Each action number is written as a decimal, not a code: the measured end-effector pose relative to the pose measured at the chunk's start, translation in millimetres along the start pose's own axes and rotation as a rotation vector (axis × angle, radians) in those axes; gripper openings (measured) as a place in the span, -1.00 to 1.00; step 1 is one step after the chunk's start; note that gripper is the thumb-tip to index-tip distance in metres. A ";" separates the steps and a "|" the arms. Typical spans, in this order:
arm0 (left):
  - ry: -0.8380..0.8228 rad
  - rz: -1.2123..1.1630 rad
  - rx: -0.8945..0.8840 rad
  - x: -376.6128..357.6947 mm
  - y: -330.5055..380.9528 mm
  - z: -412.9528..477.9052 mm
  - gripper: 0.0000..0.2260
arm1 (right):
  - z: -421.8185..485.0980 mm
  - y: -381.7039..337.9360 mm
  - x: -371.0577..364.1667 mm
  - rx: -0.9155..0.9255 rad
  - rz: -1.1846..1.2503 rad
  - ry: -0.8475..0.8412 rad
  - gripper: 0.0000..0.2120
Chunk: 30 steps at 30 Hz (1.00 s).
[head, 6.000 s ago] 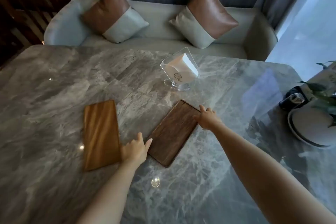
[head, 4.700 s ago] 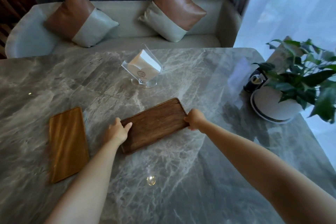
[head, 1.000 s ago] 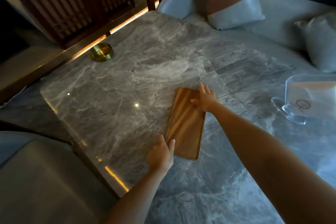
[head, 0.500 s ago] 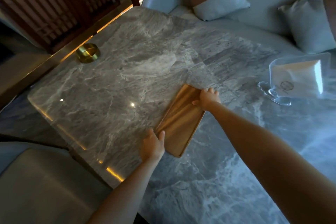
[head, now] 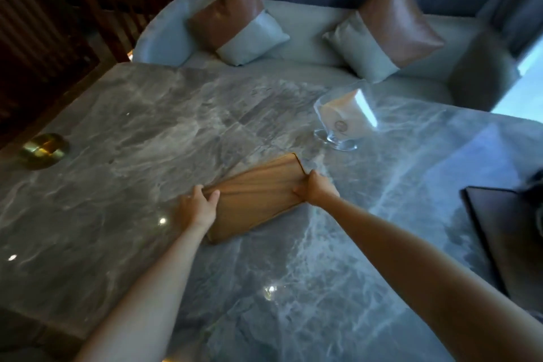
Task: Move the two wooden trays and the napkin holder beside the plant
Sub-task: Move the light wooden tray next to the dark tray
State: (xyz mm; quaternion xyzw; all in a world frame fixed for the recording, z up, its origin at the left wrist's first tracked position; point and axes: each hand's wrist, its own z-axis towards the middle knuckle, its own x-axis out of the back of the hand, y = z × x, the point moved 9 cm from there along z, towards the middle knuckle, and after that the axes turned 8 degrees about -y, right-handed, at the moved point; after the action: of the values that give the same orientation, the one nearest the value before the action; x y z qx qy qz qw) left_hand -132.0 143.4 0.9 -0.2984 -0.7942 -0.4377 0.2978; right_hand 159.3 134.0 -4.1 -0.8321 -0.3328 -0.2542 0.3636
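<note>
A light wooden tray [head: 255, 194] is at the middle of the grey marble table [head: 147, 132], turned at a slant. My left hand [head: 198, 209] grips its near left end and my right hand [head: 316, 189] grips its far right end. The dark wooden tray [head: 508, 235] lies flat at the right edge of the view. A clear napkin holder [head: 345, 120] with white napkins stands behind the light tray, apart from both hands. The plant is mostly out of view; only a dark bit shows at the far right.
A brass dish [head: 44, 150] sits near the table's left edge. Behind the table stands a grey sofa [head: 308, 26] with two brown-and-grey cushions. A wooden slat screen [head: 58, 9] rises at the left.
Both hands have closed on the light tray's ends and carried it rightwards, turning it. The view has swung right, so the dark tray now shows at the right edge.
</note>
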 end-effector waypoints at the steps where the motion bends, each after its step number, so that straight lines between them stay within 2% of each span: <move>1: 0.004 0.029 -0.034 -1.3 15.1 1.0 -0.59 | -5.8 14.1 5.8 -0.021 0.033 0.014 -0.51; 5: -0.034 0.102 -0.166 -20.9 81.9 -2.2 -0.59 | -33.7 74.6 27.0 -0.090 0.177 0.095 -0.65; 10: -0.102 0.207 -0.327 -70.2 163.7 -23.1 -0.59 | -76.7 158.8 27.2 -0.163 0.573 0.185 -0.85; 14: -0.183 0.265 -0.475 -119.6 222.5 -46.4 -0.61 | -116.4 212.0 14.6 -0.262 0.896 0.247 -0.73; 18: -0.311 0.354 -0.620 -178.3 278.0 -78.1 -0.62 | -147.9 256.7 2.1 -0.353 1.039 0.324 -0.73; 22: -0.357 0.471 -0.723 -228.5 320.5 -108.4 -0.62 | -167.2 285.1 -10.6 -0.419 1.232 0.336 -0.76; 30: -0.485 0.646 -0.823 -312.3 363.2 -151.6 -0.52 | -181.1 319.2 -26.1 -0.540 1.409 0.318 -0.75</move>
State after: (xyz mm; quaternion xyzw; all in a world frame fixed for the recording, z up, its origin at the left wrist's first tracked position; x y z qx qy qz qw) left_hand 368.2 103.9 26.2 -0.7089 -0.4728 -0.5164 0.0851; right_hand 345.4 -179.9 -50.8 -0.8609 0.4054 -0.1515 0.2675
